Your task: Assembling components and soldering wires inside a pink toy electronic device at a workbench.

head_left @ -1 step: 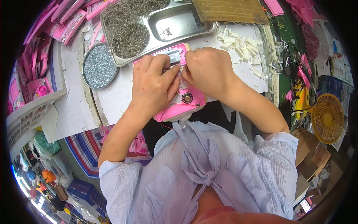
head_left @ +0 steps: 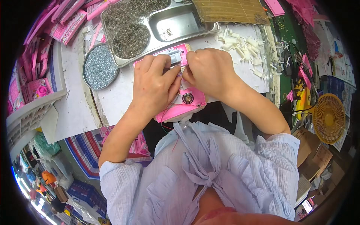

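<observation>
We are viewing a pink housing (head_left: 176,112) lying at the near edge of the table (head_left: 75,114), beneath both hands. The left hand (head_left: 152,80) is resting over it with bent fingers; the right hand (head_left: 210,71) is bunching its fingers alongside (what either is gripping, we cannot tell, since knuckles are hiding the tips). A loose red wire (head_left: 175,144) is trailing toward the pale garment (head_left: 157,180); if snagging on cloth, it could be straining a joint. Concerning writing, we are noticing dark marks inside the metal tray (head_left: 180,22) and print on pink panels (head_left: 67,28), none of it reading clearly.
</observation>
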Motion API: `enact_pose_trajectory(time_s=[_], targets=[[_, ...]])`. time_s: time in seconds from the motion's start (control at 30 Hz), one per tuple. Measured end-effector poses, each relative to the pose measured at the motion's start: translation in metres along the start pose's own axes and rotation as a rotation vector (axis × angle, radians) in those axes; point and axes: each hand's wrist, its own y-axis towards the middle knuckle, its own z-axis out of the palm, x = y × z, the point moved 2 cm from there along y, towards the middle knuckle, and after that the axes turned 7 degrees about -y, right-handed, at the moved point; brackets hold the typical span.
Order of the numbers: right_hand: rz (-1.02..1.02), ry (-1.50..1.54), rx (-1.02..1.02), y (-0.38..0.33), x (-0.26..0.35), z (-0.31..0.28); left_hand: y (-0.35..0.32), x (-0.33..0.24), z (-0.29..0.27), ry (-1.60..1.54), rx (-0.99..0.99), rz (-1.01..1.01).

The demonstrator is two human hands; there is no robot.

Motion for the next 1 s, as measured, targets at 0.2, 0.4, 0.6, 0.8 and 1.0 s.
enact_pose_trajectory(time_s=[0.2, 0.4, 0.6, 0.8, 1.0], targets=[[0.165, 0.151, 0.033, -0.002, -0.007, 0.005, 0.004, 0.001, -0.002, -0.013, 0.032, -0.006], [0.385, 0.513, 0.213, -0.006, -0.02, 0.01, 0.005, 0.004, 0.002, -0.025, 0.003, 0.026], [0.029, -0.064, -0.097, -0.019, 0.003, 0.008, 0.015, 0.007, 0.011, -0.041, -0.009, 0.02], [-0.065, 0.186, -0.125, -0.025, -0.018, 0.001, 0.018, 0.018, 0.009, -0.119, -0.054, 0.137], [0.391, 0.858, 0.293, -0.012, -0.042, 0.014, 0.018, 0.026, 0.006, -0.152, 0.04, 0.17]])
